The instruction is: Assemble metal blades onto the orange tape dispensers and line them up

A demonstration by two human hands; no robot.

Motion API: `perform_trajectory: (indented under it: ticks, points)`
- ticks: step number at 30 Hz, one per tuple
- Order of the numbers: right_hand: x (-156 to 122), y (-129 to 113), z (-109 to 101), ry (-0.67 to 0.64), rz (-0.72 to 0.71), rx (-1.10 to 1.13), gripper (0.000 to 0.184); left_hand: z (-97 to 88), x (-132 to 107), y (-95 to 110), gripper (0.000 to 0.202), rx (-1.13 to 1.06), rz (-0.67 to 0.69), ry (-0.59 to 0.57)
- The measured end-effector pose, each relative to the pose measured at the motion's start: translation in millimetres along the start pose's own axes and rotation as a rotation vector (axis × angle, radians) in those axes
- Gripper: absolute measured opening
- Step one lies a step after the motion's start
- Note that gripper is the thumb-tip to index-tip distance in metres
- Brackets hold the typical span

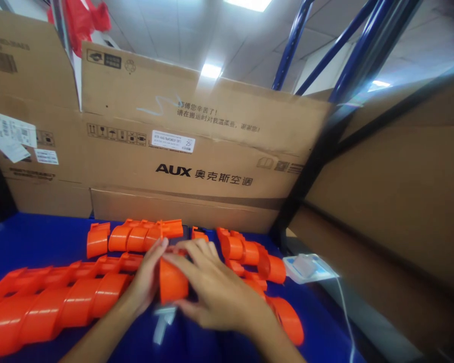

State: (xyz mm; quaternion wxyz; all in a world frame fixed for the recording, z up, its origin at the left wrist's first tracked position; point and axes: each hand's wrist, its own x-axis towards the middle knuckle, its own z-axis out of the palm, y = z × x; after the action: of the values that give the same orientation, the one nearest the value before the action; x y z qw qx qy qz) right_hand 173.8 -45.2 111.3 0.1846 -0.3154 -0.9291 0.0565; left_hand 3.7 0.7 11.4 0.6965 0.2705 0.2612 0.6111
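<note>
Between my two hands is an orange curved plastic piece (173, 282), held above the blue table surface. My left hand (148, 275) grips its left edge, thumb side up. My right hand (215, 287) wraps the right side, with fingers over the top and the thumb under the lower edge. Just below it lies a small clear strip (162, 322), blurred. To the left runs a long row of similar orange pieces (73, 305), nested into one another. Behind my hands stands a shorter row of orange pieces (136, 237). More orange pieces (249, 252) lie to the right, partly hidden by my right arm.
A cardboard box wall (212, 156) with printed lettering closes off the back. Blue and black rack posts (306, 166) rise at the right. A small white tray (310, 267) with a white cable (344, 307) sits at the table's right edge.
</note>
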Motion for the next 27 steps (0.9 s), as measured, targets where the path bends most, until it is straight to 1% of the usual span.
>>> perform_trajectory:
  ticks: [2, 3, 4, 5, 6, 7, 8, 9, 10, 13, 15, 17, 19, 22, 27]
  points:
    - [3, 6, 8, 0.028, -0.036, 0.113, 0.081, -3.3, 1, 3, 0.034, -0.023, -0.037, 0.051]
    - [4, 12, 11, 0.065, -0.047, 0.168, 0.080, -5.0, 1, 5, 0.033, -0.031, -0.054, 0.058]
    - [4, 20, 12, 0.116, -0.046, 0.215, 0.073, -6.6, 1, 8, 0.033, -0.041, -0.073, 0.052]
    - [4, 29, 14, 0.175, -0.030, 0.243, 0.059, -8.0, 1, 10, 0.033, -0.054, -0.094, 0.035]
    - [4, 38, 15, 0.235, 0.006, 0.254, 0.040, -9.1, 1, 13, 0.034, -0.067, -0.116, 0.012]
    - [5, 46, 18, 0.264, 0.058, 0.249, 0.024, -9.9, 1, 15, 0.036, -0.078, -0.141, -0.016]
    - [5, 53, 21, 0.263, 0.121, 0.228, 0.017, -10.4, 1, 16, 0.038, -0.091, -0.159, -0.045]
    - [6, 58, 26, 0.230, 0.165, 0.199, 0.016, -10.7, 1, 17, 0.040, -0.101, -0.177, -0.076]
    - [8, 61, 31, 0.169, 0.175, 0.173, 0.016, -10.7, 1, 17, 0.041, -0.107, -0.194, -0.109]
    - [16, 63, 47, -0.043, 0.101, 0.133, 0.017, -10.4, 1, 15, 0.044, -0.103, -0.237, -0.188]
    - [23, 61, 54, -0.141, 0.085, 0.116, 0.014, -10.5, 1, 13, 0.044, -0.094, -0.249, -0.210]
    - [28, 61, 58, -0.205, 0.114, 0.100, 0.012, -10.9, 1, 13, 0.045, -0.088, -0.248, -0.213]
    - [32, 61, 61, -0.247, 0.139, 0.089, 0.014, -11.3, 2, 13, 0.046, -0.082, -0.242, -0.208]
    - [35, 63, 64, -0.268, 0.142, 0.059, 0.018, -11.2, 3, 15, 0.047, -0.077, -0.237, -0.203]
    - [34, 63, 68, -0.262, 0.126, -0.041, 0.010, -10.1, 2, 16, 0.046, -0.061, -0.231, -0.213]
